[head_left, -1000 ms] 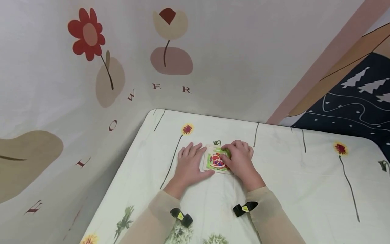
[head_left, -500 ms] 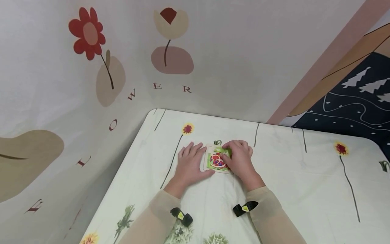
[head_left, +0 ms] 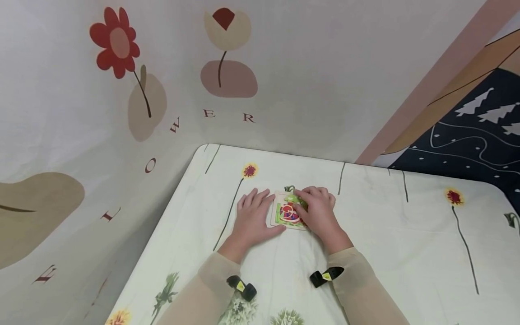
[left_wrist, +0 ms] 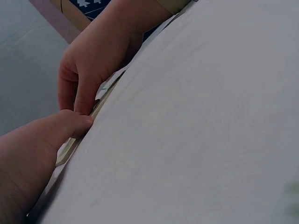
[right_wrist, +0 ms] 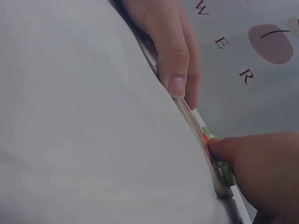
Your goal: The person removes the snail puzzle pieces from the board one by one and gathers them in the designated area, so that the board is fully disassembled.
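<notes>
A small flat puzzle board (head_left: 273,216) lies on the cloth in the head view, with a pale frame and a green, red and purple picture. My left hand (head_left: 253,220) rests spread at its left side, thumb along the near edge. My right hand (head_left: 321,212) pinches at a green-patterned puzzle piece (head_left: 292,198) with thumb and index finger, the other fingers curled. It covers the board's right part. In the left wrist view, the left thumb touches the thin board edge (left_wrist: 70,150). The right wrist view shows the right thumb (right_wrist: 218,147) on the picture.
A white floral cloth (head_left: 390,253) covers the table. Behind and to the left hangs a pale printed curtain (head_left: 300,76) with flowers and letters. A dark panel with white trees (head_left: 475,135) stands at the right. Both wrists carry black cameras (head_left: 243,289).
The right index fingertip has shifted slightly left along the top of the board. The left hand and the board stay practically in place.
</notes>
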`<state>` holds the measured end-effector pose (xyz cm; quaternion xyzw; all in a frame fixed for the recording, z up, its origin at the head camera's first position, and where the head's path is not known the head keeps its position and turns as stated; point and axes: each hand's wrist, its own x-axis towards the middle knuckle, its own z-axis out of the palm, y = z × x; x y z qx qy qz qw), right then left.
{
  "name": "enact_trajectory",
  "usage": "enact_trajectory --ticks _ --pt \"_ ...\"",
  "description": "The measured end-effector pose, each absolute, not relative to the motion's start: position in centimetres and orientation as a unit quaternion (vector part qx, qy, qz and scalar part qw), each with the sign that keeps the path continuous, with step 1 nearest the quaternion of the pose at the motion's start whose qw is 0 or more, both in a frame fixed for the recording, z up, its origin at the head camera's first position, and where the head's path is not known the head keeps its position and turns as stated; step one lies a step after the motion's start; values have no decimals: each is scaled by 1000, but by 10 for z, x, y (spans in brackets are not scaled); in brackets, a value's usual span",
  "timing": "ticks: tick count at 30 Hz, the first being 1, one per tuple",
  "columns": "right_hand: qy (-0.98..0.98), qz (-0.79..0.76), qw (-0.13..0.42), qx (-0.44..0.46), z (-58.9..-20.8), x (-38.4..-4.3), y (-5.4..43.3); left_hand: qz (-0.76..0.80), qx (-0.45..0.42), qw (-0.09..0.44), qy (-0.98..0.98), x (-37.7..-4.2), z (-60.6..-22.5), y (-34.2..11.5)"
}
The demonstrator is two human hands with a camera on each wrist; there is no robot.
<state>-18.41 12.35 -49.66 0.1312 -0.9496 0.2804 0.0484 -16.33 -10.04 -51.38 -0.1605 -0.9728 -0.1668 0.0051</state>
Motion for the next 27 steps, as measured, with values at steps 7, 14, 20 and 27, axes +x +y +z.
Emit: enact_trajectory --ticks 7,14,20,27 --pt "-946 289 54 138 -498 -183 124 -171 -161 3 -972 -164 -513 -101" --pt "-949 278 63 138 -498 -182 124 -173 -162 6 -972 -163 -512 -100" --pt "-948 268 78 150 -499 -182 125 -175 -161 7 -971 -162 -510 -99" --pt "-934 276 118 192 -501 -180 126 -172 -163 9 -971 -161 -509 -100"
